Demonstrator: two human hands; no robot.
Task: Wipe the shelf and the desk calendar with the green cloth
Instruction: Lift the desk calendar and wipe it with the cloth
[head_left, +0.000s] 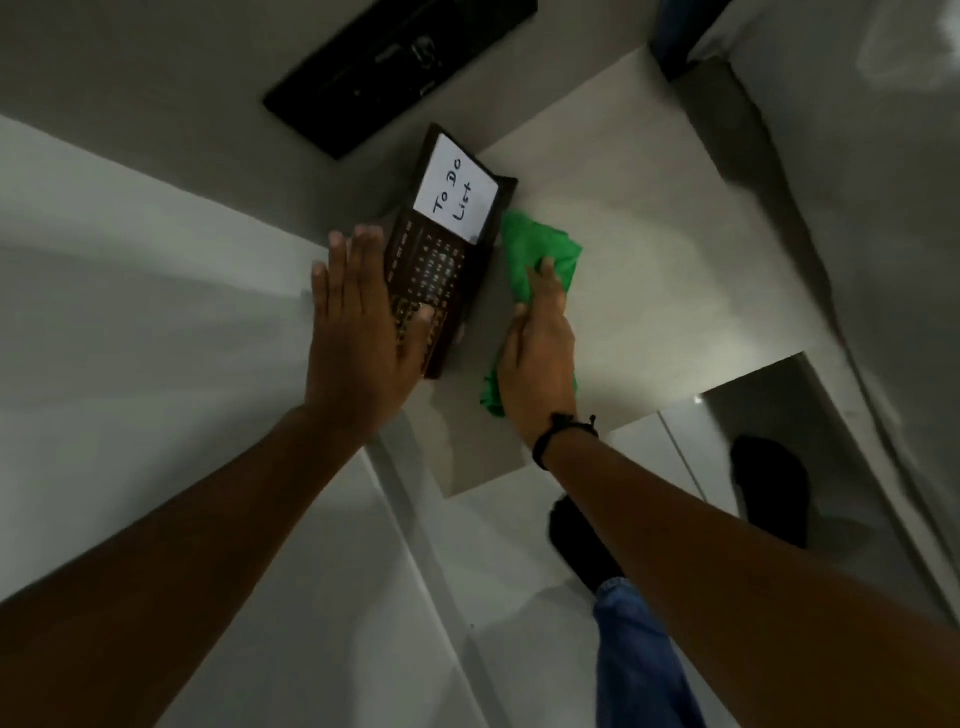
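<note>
A dark brown desk calendar stands on the pale shelf, with a white card reading "To Do List" in its upper part. My left hand grips the calendar's left side, fingers stretched behind it and thumb pressed on its front. Just right of the calendar lies the green cloth, flat on the shelf surface. My right hand presses down on the cloth, covering its middle; cloth shows beyond the fingertips and below the palm.
A black rectangular panel hangs on the wall above the calendar. White walls close the shelf at left and right. Below the shelf edge I see my jeans leg and a dark foot on the floor.
</note>
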